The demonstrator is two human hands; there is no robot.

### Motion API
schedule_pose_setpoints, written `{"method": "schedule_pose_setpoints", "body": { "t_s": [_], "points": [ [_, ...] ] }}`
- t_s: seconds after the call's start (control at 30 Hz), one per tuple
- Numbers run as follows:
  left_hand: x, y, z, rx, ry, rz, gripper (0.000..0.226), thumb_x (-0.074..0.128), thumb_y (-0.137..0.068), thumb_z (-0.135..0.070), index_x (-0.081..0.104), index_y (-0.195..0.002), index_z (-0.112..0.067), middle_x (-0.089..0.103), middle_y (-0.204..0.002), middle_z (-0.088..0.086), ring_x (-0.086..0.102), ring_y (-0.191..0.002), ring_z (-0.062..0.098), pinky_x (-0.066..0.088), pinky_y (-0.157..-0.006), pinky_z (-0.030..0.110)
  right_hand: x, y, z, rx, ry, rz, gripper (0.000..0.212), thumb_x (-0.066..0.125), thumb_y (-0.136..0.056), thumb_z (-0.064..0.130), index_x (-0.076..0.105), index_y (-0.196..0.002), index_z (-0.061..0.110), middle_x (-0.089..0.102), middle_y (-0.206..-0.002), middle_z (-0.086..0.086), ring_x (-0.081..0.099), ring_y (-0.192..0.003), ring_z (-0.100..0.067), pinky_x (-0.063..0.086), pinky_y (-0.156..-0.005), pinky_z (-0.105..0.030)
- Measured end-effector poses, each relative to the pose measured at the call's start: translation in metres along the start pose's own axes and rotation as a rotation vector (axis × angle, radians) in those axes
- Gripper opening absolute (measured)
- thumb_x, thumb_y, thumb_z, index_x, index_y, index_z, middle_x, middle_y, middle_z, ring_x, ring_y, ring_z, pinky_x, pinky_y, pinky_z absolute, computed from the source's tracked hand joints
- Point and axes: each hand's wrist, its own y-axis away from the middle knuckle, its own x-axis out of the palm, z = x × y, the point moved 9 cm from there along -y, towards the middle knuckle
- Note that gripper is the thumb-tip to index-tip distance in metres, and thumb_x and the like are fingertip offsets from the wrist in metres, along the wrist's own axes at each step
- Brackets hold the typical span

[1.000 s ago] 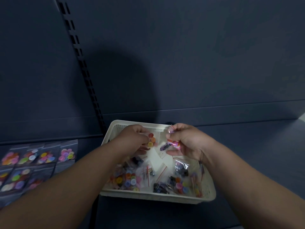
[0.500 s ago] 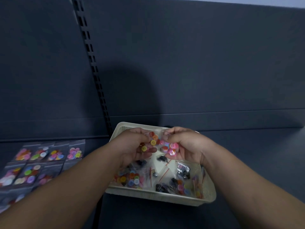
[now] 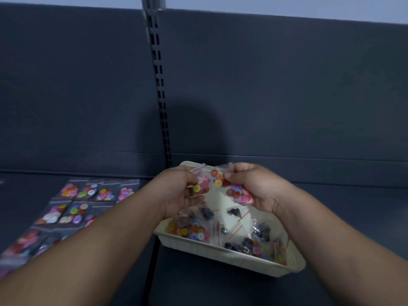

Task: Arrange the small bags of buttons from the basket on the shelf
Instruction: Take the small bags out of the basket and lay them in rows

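A cream plastic basket [image 3: 223, 252] sits on the dark shelf [image 3: 344, 217] and holds several clear bags of coloured and dark buttons [image 3: 192, 229]. Above its back half, my left hand [image 3: 178, 191] pinches a small bag of yellow, pink and red buttons [image 3: 202, 184]. My right hand [image 3: 254, 186] grips another small bag of pink and red buttons [image 3: 240, 194]. The two bags touch between my hands. Several button bags [image 3: 75, 206] lie flat in rows on the shelf to the left.
The shelf's dark back panel rises behind the basket, with a slotted upright rail [image 3: 160, 89] running down to the basket's back left corner. A dark gap [image 3: 152, 272] between shelf boards runs under my left forearm.
Both hands have lifted their bags higher above the basket and brought them together. The camera has tilted up and to the left, showing more of the rows of bags.
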Motion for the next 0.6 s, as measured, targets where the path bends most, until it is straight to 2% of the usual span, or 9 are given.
{"method": "schedule_pose_setpoints", "body": {
  "t_s": [0.07, 0.2, 0.3, 0.4, 0.47, 0.6],
  "points": [
    [-0.012, 0.008, -0.006, 0.025, 0.022, -0.031, 0.017, 0.048, -0.094, -0.004, 0.06, -0.089, -0.014, 0.063, -0.089, 0.009, 0.059, -0.077, 0.02, 0.053, -0.067, 0.032, 0.015, 0.0, 0.01, -0.028, 0.023, 0.042, 0.015, 0.051, -0.093, -0.002, 0.054, -0.08, 0.006, 0.06, -0.069, -0.014, 0.042, -0.031, -0.01, 0.029, -0.028, -0.013],
    [-0.041, 0.025, -0.018, 0.066, 0.054, -0.085, 0.016, 0.051, -0.096, -0.019, 0.061, -0.086, -0.014, 0.061, -0.078, 0.005, 0.057, -0.062, 0.015, 0.051, -0.047, 0.023, 0.048, 0.003, 0.024, -0.047, 0.132, 0.083, 0.018, 0.057, -0.092, 0.004, 0.054, -0.075, 0.012, 0.062, -0.064, -0.008, 0.044, -0.032, -0.007, 0.037, -0.03, -0.016],
    [-0.068, 0.035, -0.022, 0.067, 0.056, -0.124, 0.02, 0.049, -0.097, -0.027, 0.061, -0.087, -0.013, 0.061, -0.077, 0.005, 0.057, -0.062, 0.015, 0.05, -0.048, 0.023, 0.082, 0.006, 0.029, -0.048, 0.152, 0.149, 0.014, 0.057, -0.092, 0.006, 0.056, -0.079, 0.012, 0.063, -0.06, -0.004, 0.051, -0.037, -0.009, 0.041, -0.033, -0.017],
    [-0.098, 0.045, -0.027, 0.073, 0.04, -0.128, 0.02, 0.052, -0.095, -0.03, 0.061, -0.09, -0.012, 0.061, -0.076, 0.005, 0.059, -0.062, 0.015, 0.048, -0.049, 0.023, 0.119, 0.006, 0.032, -0.074, 0.225, 0.211, 0.009, 0.056, -0.091, 0.002, 0.059, -0.086, 0.008, 0.064, -0.068, -0.009, 0.052, -0.039, -0.011, 0.038, -0.033, -0.016],
    [-0.113, 0.052, -0.032, 0.109, 0.011, -0.067, 0.02, 0.06, -0.09, -0.027, 0.062, -0.1, -0.01, 0.063, -0.076, 0.004, 0.059, -0.058, 0.011, 0.048, -0.048, 0.02, 0.144, 0.006, 0.034, -0.094, 0.305, 0.236, 0.008, 0.056, -0.089, 0.0, 0.059, -0.088, 0.007, 0.064, -0.065, -0.008, 0.048, -0.038, -0.01, 0.034, -0.033, -0.016],
    [-0.154, 0.065, -0.04, 0.183, -0.092, -0.038, 0.025, 0.063, -0.083, -0.001, 0.062, -0.107, -0.005, 0.064, -0.081, 0.009, 0.06, -0.061, 0.011, 0.048, -0.05, 0.02, 0.202, 0.005, 0.032, -0.119, 0.324, 0.271, 0.013, 0.061, -0.086, -0.003, 0.055, -0.085, 0.008, 0.059, -0.06, -0.009, 0.044, -0.038, -0.011, 0.036, -0.034, -0.017]
  ]
}}
